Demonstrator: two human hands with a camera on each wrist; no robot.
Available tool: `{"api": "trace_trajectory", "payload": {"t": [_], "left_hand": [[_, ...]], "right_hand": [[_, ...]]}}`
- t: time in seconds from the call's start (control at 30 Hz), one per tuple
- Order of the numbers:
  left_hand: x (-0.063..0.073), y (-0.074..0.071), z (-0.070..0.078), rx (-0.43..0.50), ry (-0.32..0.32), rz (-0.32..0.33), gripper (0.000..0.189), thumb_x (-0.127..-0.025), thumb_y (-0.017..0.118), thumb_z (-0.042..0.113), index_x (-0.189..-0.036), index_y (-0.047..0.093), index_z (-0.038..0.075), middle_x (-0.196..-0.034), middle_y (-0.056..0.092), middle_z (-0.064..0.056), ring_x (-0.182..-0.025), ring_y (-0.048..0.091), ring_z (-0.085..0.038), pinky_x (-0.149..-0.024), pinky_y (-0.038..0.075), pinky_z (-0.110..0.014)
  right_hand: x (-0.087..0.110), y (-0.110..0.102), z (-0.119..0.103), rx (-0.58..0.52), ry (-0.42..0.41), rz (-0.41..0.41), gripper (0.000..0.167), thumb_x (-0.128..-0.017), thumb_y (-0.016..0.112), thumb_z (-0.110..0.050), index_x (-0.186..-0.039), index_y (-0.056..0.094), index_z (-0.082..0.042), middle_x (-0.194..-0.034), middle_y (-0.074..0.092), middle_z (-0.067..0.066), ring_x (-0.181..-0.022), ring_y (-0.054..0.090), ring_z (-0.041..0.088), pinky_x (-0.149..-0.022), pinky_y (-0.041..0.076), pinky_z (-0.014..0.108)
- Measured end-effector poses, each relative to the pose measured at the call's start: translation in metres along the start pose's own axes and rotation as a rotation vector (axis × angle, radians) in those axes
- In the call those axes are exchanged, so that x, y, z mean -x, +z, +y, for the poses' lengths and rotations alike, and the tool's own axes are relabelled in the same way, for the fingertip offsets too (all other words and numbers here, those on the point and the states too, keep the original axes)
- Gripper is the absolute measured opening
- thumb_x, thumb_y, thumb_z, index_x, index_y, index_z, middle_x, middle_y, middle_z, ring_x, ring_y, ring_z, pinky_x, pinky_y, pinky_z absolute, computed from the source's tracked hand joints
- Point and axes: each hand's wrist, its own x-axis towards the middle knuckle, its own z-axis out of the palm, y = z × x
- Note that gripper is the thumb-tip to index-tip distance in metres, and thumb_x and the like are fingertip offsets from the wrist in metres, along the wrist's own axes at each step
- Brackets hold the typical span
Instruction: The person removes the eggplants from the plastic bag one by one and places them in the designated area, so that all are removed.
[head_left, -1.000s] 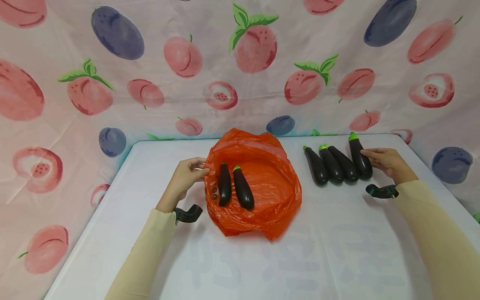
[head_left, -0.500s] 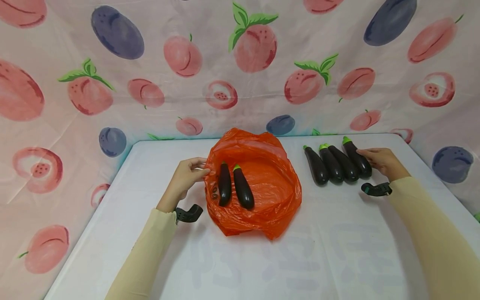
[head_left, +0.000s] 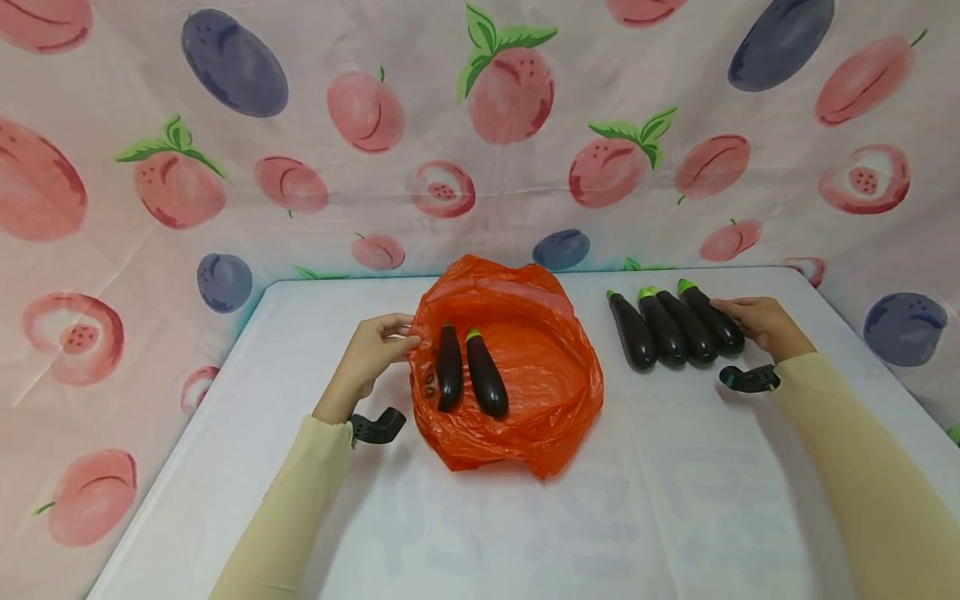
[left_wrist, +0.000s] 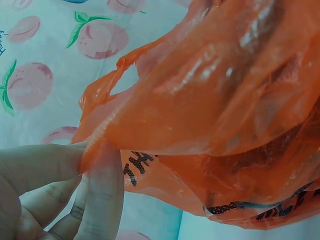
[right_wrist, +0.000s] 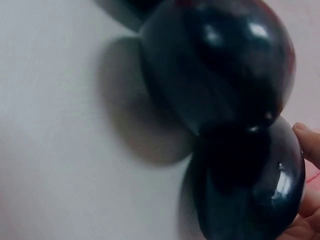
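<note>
My left hand point(head_left: 377, 350) pinches the left rim of an orange-red plastic bag point(head_left: 543, 375) between thumb and fingers. The left wrist view shows the bag's thin film point(left_wrist: 165, 120) caught at the fingertips. Inside the bag, whose mouth gapes upward, lie two dark eggplants, one left point(head_left: 449, 371) and one right point(head_left: 487, 379). Over at the right my right hand point(head_left: 768, 323) touches the right side of the end eggplant point(head_left: 712, 318) in a row of several. In the right wrist view, fingertips rest against that eggplant's side point(right_wrist: 245, 195), partly hidden behind it.
The other eggplants of the row, such as the leftmost one point(head_left: 632, 333), lie side by side, green caps pointing away. A white table point(head_left: 600, 533) carries everything. Behind it hangs a fruit-patterned cloth point(head_left: 300, 133).
My right hand has shifted left, and the end eggplant's green cap has swung left and nearer, bringing it alongside the others. The left hand and the bag have stayed put.
</note>
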Motion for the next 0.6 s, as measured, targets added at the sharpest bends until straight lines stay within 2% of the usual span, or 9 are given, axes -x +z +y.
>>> {"api": "trace_trajectory", "payload": {"t": [0.07, 0.13, 0.17, 0.23, 0.33, 0.43, 0.5, 0.6], "left_hand": [[0.000, 0.000, 0.000, 0.002, 0.003, -0.003, 0.034, -0.090, 0.060, 0.010, -0.121, 0.057, -0.004, -0.107, 0.061, -0.022, -0.073, 0.064, -0.004, -0.077, 0.058, -0.030], [0.000, 0.000, 0.001, 0.001, 0.004, -0.005, 0.034, -0.091, 0.060, 0.010, -0.121, 0.057, -0.004, -0.107, 0.061, -0.022, -0.073, 0.064, -0.004, -0.077, 0.058, -0.030], [0.000, -0.001, 0.001, 0.001, 0.004, -0.005, 0.034, -0.091, 0.060, 0.010, -0.121, 0.057, -0.004, -0.107, 0.061, -0.022, -0.073, 0.064, -0.004, -0.077, 0.058, -0.030], [0.000, -0.001, 0.001, -0.001, 0.005, -0.005, 0.034, -0.091, 0.060, 0.010, -0.121, 0.057, -0.004, -0.107, 0.061, -0.022, -0.073, 0.064, -0.004, -0.077, 0.058, -0.030], [0.000, -0.001, 0.001, -0.001, 0.004, -0.004, 0.034, -0.091, 0.060, 0.010, -0.121, 0.058, -0.004, -0.106, 0.061, -0.021, -0.073, 0.064, -0.005, -0.076, 0.058, -0.029], [0.000, 0.000, 0.001, 0.002, 0.003, -0.004, 0.034, -0.090, 0.060, 0.010, -0.121, 0.058, -0.004, -0.106, 0.061, -0.021, -0.073, 0.064, -0.005, -0.076, 0.058, -0.029], [0.000, 0.000, 0.001, 0.003, 0.001, -0.003, 0.034, -0.090, 0.060, 0.010, -0.121, 0.057, -0.004, -0.106, 0.061, -0.021, -0.073, 0.064, -0.005, -0.076, 0.058, -0.029], [0.000, 0.000, 0.001, 0.005, -0.002, -0.004, 0.034, -0.090, 0.060, 0.010, -0.122, 0.057, -0.004, -0.107, 0.061, -0.022, -0.073, 0.064, -0.004, -0.077, 0.058, -0.029]], "right_hand": [[0.000, 0.000, 0.001, -0.002, -0.002, -0.006, 0.084, -0.090, 0.051, -0.050, -0.144, 0.023, 0.007, -0.118, 0.052, 0.007, -0.095, 0.047, 0.009, -0.094, 0.045, 0.029], [0.000, 0.001, 0.002, -0.017, -0.007, -0.020, 0.085, -0.091, 0.048, -0.051, -0.145, 0.020, 0.008, -0.139, 0.036, 0.021, -0.107, 0.044, 0.019, -0.106, 0.039, 0.038], [0.000, 0.000, 0.003, -0.025, -0.011, -0.027, 0.085, -0.091, 0.047, -0.051, -0.145, 0.018, 0.008, -0.145, 0.027, 0.025, -0.112, 0.041, 0.024, -0.111, 0.034, 0.042], [0.001, 0.000, 0.004, -0.038, -0.020, -0.041, 0.085, -0.091, 0.046, -0.051, -0.145, 0.017, 0.008, -0.149, 0.020, 0.026, -0.120, 0.037, 0.029, -0.115, 0.026, 0.046], [0.001, -0.003, 0.007, -0.044, -0.041, -0.069, 0.084, -0.092, 0.044, -0.051, -0.145, 0.015, 0.007, -0.149, 0.019, 0.026, -0.121, 0.036, 0.026, -0.116, 0.024, 0.047], [0.003, -0.007, 0.010, -0.044, -0.049, -0.087, 0.084, -0.092, 0.044, -0.051, -0.146, 0.014, 0.006, -0.148, 0.022, 0.023, -0.114, 0.042, 0.014, -0.116, 0.023, 0.046], [0.004, -0.009, 0.011, -0.053, -0.052, -0.096, 0.085, -0.092, 0.045, -0.051, -0.147, 0.014, 0.005, -0.143, 0.031, 0.019, -0.108, 0.042, 0.007, -0.116, 0.023, 0.046], [0.006, -0.013, 0.012, -0.093, -0.053, -0.122, 0.088, -0.090, 0.048, -0.051, -0.147, 0.012, 0.005, -0.112, 0.057, -0.007, -0.097, 0.045, -0.001, -0.116, 0.021, 0.046]]}}
